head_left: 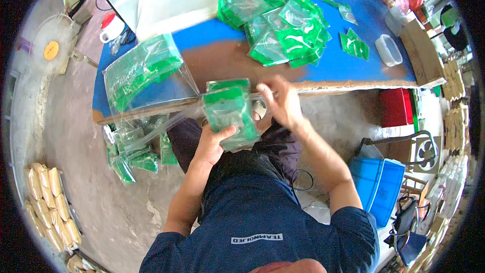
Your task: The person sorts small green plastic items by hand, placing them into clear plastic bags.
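Observation:
My left hand (213, 142) grips a small stack of green-and-clear plastic packets (230, 108), its thumb pressed across the front. The stack is over my lap, at the table's near edge. Just right of its top, my right hand (283, 101) is raised, thumb apart from its bent fingers; it is slightly blurred, and nothing shows in it. On the table to the left lies a large clear bag (144, 68) with similar green packets inside, draped over the edge. A big loose pile of green packets (288, 25) covers the table's far middle.
The blue table (333, 68) has worn brown patches. On it are a clear plastic tub (388, 50), a white mug (111, 27) and a large pale sheet-sided box (174, 0). More packets (144, 159) hang below its left edge. A blue crate (376, 187) and red box (395, 107) stand right.

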The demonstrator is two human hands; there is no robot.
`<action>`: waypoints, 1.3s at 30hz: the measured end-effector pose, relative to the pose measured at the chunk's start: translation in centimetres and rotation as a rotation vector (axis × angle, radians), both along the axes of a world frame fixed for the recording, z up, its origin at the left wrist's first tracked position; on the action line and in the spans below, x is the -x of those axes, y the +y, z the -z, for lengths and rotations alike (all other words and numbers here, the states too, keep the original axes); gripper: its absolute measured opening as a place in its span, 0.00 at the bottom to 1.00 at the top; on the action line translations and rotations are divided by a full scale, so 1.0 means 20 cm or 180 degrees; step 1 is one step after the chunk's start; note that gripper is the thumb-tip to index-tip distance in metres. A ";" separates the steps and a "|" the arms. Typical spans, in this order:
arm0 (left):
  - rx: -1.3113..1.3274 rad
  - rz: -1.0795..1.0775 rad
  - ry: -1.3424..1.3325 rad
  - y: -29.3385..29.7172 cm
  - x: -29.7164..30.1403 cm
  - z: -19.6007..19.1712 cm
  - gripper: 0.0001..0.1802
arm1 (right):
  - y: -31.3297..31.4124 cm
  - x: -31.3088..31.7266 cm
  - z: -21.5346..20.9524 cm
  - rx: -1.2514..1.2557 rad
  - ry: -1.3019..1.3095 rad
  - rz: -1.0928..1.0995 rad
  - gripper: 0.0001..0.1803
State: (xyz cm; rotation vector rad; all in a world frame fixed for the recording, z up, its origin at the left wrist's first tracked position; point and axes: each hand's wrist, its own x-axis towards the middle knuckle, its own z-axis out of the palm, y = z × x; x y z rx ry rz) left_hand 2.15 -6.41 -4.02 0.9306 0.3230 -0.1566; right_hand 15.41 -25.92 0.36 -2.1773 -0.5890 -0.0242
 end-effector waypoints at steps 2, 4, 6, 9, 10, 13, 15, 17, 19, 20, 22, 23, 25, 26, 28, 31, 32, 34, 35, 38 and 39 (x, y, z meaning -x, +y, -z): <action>0.0335 -0.0084 0.0018 0.04 0.00 0.07 0.23 | 0.01 -0.18 -0.04 0.0670 -0.1416 0.0322 0.33; 0.0268 -0.0207 -0.0057 0.03 -0.01 0.04 0.21 | 0.02 -0.24 0.04 0.1337 -0.1777 0.0319 0.41; 0.0202 -0.0368 -0.0122 0.04 0.01 0.01 0.18 | 0.07 -0.19 0.11 0.1339 -0.1740 -0.0380 0.46; 0.0340 -0.0623 -0.0081 0.03 0.05 -0.05 0.17 | 0.07 -0.09 0.18 0.0982 -0.1842 -0.1150 0.35; 0.0409 -0.0781 -0.0157 0.02 0.05 -0.07 0.17 | 0.04 -0.09 0.21 0.0586 -0.1893 -0.1074 0.32; 0.0246 -0.1527 -0.0155 0.02 0.07 -0.10 0.14 | 0.08 -0.01 0.02 -0.0561 -0.1128 0.0097 0.13; -0.2323 -0.2160 -0.1002 0.01 0.01 -0.15 0.11 | 0.05 0.01 -0.11 -0.1465 0.0394 0.0607 0.13; -0.1685 -0.2010 -0.0545 -0.07 -0.02 -0.26 0.12 | 0.06 0.06 -0.21 -0.1875 0.0950 0.0436 0.16; -0.3450 -0.1762 -0.2062 -0.04 -0.07 -0.05 0.18 | 0.11 0.18 -0.34 -0.1759 0.2169 0.0381 0.18; -0.1852 -0.0935 -0.1035 -0.14 -0.03 -0.08 0.24 | 0.12 0.15 -0.26 -0.2110 0.2342 -0.0072 0.23; -0.2895 -0.1155 -0.1746 -0.15 -0.12 -0.11 0.28 | 0.17 0.17 -0.25 -0.2066 0.2634 0.0159 0.29; -0.2623 -0.1074 -0.1424 -0.17 -0.12 -0.07 0.26 | 0.18 0.14 -0.24 -0.2436 0.2739 0.0100 0.31; -0.3315 -0.1308 -0.1616 -0.10 -0.15 0.00 0.25 | 0.14 0.03 -0.24 -0.2215 0.3016 -0.0256 0.32; -0.2899 -0.1649 -0.1183 -0.13 -0.17 -0.03 0.16 | 0.13 -0.04 -0.22 -0.1970 0.3298 -0.0625 0.32; -0.1715 -0.1731 -0.1061 -0.15 -0.18 -0.06 0.14 | 0.10 -0.18 -0.16 -0.1228 0.1136 -0.0021 0.35; -0.1448 -0.1403 -0.0861 -0.03 -0.10 0.10 0.18 | -0.05 -0.36 -0.07 0.1315 -0.1745 0.0627 0.45; -0.1284 -0.1053 -0.0660 0.02 -0.06 0.13 0.22 | -0.11 -0.34 -0.05 0.1439 -0.1020 0.0363 0.52; -0.0709 -0.0787 -0.0346 0.03 -0.03 0.04 0.23 | -0.24 -0.27 0.00 0.1678 -0.1228 -0.0218 0.49; -0.0152 -0.0520 -0.0018 0.03 -0.01 0.01 0.24 | -0.29 -0.22 0.06 0.1690 -0.1407 -0.0455 0.47; -0.1109 0.0205 -0.0529 0.11 0.02 0.00 0.28 | -0.30 -0.10 0.03 0.1044 -0.1676 -0.0838 0.27; -0.1364 0.0624 -0.0576 0.16 0.01 -0.05 0.28 | -0.26 -0.06 -0.03 0.0732 -0.1428 -0.0975 0.23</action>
